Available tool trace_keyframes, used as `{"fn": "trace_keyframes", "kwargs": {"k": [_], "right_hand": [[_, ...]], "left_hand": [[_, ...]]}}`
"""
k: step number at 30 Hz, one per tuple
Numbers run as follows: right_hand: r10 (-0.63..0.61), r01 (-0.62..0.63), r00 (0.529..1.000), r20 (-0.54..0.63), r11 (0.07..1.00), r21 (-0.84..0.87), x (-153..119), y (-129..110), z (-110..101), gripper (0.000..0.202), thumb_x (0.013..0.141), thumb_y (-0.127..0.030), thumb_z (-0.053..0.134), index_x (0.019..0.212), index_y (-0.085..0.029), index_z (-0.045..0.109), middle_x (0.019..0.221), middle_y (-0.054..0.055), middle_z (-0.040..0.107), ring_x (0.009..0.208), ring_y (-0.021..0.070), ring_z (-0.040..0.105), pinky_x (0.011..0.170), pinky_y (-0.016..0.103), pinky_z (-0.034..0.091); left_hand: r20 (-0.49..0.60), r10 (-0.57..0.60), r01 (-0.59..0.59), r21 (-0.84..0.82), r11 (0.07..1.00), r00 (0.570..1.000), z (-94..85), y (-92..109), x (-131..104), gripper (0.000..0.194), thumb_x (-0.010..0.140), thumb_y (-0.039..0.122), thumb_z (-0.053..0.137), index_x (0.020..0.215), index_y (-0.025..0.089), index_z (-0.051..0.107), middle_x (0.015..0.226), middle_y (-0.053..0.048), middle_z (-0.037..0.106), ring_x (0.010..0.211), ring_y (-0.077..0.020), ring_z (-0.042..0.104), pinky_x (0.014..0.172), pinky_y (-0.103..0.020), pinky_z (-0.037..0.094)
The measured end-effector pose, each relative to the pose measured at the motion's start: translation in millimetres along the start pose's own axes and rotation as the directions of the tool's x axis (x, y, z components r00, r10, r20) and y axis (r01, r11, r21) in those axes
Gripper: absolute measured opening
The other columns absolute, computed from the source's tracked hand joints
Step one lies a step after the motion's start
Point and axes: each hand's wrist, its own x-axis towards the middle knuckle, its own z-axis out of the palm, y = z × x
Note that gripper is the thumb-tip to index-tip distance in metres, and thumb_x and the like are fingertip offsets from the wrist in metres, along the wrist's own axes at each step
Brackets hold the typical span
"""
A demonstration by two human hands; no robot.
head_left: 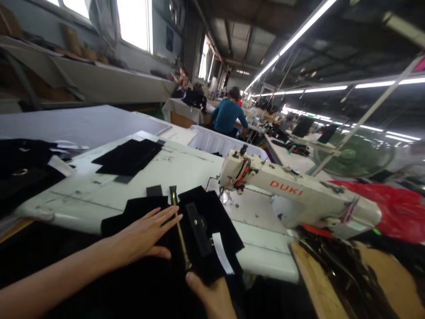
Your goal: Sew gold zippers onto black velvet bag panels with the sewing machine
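A black fabric piece [221, 212] lies over the front edge of the pale sewing table. Along its left side runs a zipper [181, 235] with gold teeth. My left hand [146, 235] rests flat on the fabric with fingers stretched out, their tips touching the upper part of the zipper. At the zipper's lower end, my right hand [212, 294] pinches the fabric, thumb on top and the other fingers hidden beneath. To the right of the zipper are a black tab [199, 237] with a gold-coloured stud and a white strip [222, 253].
A sewing machine [285, 186] stands right of the fabric. Stacked black pieces [129, 157] lie on the table [186, 166]; more dark fabric [23, 170] is at left. Beyond are a white bin [212, 139] and a person in blue [229, 116]. A red plastic bag [381, 210] is at right.
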Motion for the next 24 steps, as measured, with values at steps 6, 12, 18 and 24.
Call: {"fn": "trace_keyframes", "kwargs": {"k": [6, 12, 18, 24], "right_hand": [[0.107, -0.102, 0.993, -0.039, 0.987, 0.121, 9, 34, 3, 0.062, 0.065, -0.063, 0.087, 0.101, -0.013, 0.077, 0.090, 0.012, 0.078, 0.087, 0.0321, 0.074, 0.084, 0.044, 0.058], [0.123, -0.111, 0.984, -0.131, 0.989, 0.095, 8, 30, 3, 0.066, 0.066, -0.054, 0.089, 0.120, -0.018, 0.075, 0.124, 0.012, 0.073, 0.126, 0.0349, 0.062, 0.113, 0.047, 0.043], [0.137, -0.127, 0.988, -0.077, 0.985, 0.119, 8, 25, 3, 0.069, 0.068, -0.050, 0.089, 0.127, -0.017, 0.071, 0.131, 0.011, 0.070, 0.128, 0.0325, 0.061, 0.115, 0.045, 0.041], [0.171, -0.164, 0.983, -0.064, 0.980, 0.111, 7, 26, 2, 0.063, 0.069, -0.052, 0.088, 0.120, -0.018, 0.075, 0.125, 0.010, 0.073, 0.125, 0.0329, 0.063, 0.113, 0.045, 0.044]], "left_hand": [[-0.137, 0.081, -0.078, 0.021, 0.997, 0.987, 27.2, -17, 2, 0.085, 0.091, 0.075, 0.053, 0.158, 0.025, 0.038, 0.163, -0.019, 0.031, 0.150, -0.0347, 0.034, 0.121, -0.053, 0.029], [-0.180, 0.088, -0.074, 0.084, 0.994, 0.980, 33.4, -13, 1, 0.080, 0.097, 0.072, 0.044, 0.159, 0.022, 0.035, 0.165, -0.018, 0.029, 0.152, -0.0322, 0.031, 0.122, -0.050, 0.027], [-0.148, 0.072, -0.064, 0.059, 0.996, 0.986, 27.3, -8, 0, 0.080, 0.098, 0.066, 0.051, 0.158, 0.017, 0.036, 0.165, -0.021, 0.026, 0.153, -0.0338, 0.026, 0.123, -0.054, 0.025], [-0.092, 0.035, -0.041, -0.067, 0.997, 0.995, 13.0, 1, -2, 0.079, 0.097, 0.064, 0.055, 0.158, 0.016, 0.037, 0.165, -0.022, 0.024, 0.153, -0.0363, 0.025, 0.123, -0.058, 0.020]]}}
